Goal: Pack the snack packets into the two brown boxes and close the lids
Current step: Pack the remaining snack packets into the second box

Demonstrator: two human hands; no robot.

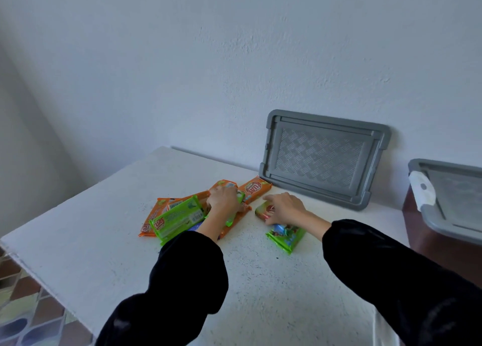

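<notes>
Several orange and green snack packets lie in a heap (173, 216) on the white table (104, 238). My left hand (224, 199) rests on the heap with its fingers closed over a green packet (236, 210). My right hand (284, 207) presses down on a green packet (263, 210) lying apart from the heap. Another green packet (285, 237) sits just under my right wrist. An orange packet (254, 187) lies behind both hands. A brown box (438, 241) with a grey lid (453, 197) on it stands at the right edge. A second brown box is not in view.
A loose grey lid (320, 157) leans upright against the wall at the back of the table. The table's left edge drops to a patterned tiled floor (23, 306). Black sleeves cover both forearms.
</notes>
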